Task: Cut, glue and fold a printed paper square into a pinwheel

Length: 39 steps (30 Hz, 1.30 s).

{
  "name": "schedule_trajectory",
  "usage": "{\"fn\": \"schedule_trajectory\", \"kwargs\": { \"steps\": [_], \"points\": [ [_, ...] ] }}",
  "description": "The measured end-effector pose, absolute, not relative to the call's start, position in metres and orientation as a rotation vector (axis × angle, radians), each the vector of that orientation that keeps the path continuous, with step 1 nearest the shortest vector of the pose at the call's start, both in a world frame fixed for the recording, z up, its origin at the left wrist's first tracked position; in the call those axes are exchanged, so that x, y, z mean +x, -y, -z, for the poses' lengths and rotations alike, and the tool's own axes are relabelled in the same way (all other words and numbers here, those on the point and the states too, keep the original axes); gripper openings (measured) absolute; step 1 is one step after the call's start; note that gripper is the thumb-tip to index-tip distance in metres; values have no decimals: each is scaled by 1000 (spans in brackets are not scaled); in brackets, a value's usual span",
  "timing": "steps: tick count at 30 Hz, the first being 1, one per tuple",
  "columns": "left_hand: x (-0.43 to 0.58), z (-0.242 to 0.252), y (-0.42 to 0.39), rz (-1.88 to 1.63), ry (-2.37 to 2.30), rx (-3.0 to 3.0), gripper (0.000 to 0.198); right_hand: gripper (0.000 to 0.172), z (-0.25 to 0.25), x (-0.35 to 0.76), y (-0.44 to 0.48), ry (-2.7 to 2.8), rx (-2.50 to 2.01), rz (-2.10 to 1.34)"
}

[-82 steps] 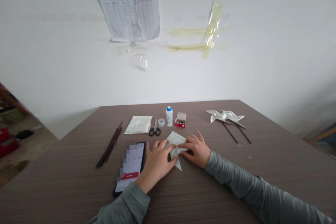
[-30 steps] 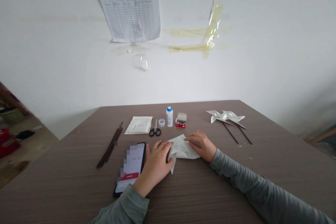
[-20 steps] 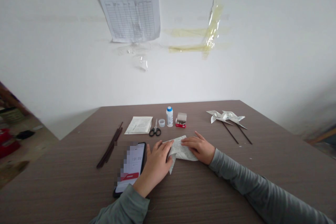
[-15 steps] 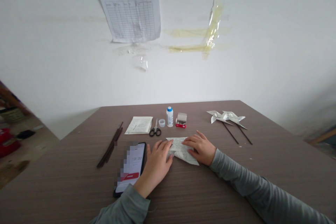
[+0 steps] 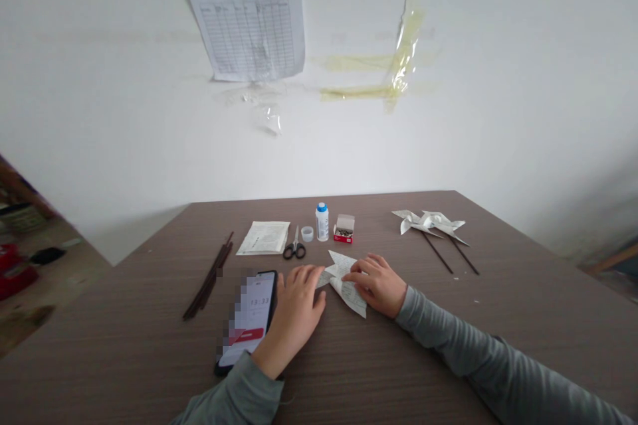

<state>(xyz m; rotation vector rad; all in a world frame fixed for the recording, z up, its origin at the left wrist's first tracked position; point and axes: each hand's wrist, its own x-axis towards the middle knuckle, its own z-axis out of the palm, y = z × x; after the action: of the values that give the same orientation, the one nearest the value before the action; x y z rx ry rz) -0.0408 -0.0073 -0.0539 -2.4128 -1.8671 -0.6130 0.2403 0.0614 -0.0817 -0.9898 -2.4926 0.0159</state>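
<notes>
A cut sheet of printed paper with pointed corners lies on the table between my hands, one flap curled toward its middle. My left hand rests at the paper's left side, fingers stretched and thumb apart, fingertips at its edge. From the right, my right hand has bent fingers on the paper near its centre; the fingertips are partly hidden. Just left of my left hand lies a phone with a lit screen.
Behind the paper stand scissors, a small clear cup, a blue-capped white bottle and a red box of small metal pieces. Folded paper and dark sticks lie left. Two paper pinwheels lie right.
The paper has turned on the table, and its corners now point differently, with a curled flap showing. My right hand has shifted slightly left and down; my left hand has barely moved.
</notes>
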Motion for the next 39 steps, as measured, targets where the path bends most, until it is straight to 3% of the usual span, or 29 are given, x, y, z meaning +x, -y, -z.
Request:
{"fn": "schedule_trajectory", "kwargs": {
  "steps": [16, 28, 39],
  "points": [
    [-30, 34, 13, 459, 1963, -2533, 52, 59, 83, 240, -59, 2513, -1089, -70],
    [-39, 44, 13, 472, 1875, -2551, 47, 50, 96, 243, -70, 2393, -1158, -330],
    [-37, 38, 14, 483, 1907, -2564, 45, 32, 92, 246, -71, 2329, -1119, -389]
  ]
}}
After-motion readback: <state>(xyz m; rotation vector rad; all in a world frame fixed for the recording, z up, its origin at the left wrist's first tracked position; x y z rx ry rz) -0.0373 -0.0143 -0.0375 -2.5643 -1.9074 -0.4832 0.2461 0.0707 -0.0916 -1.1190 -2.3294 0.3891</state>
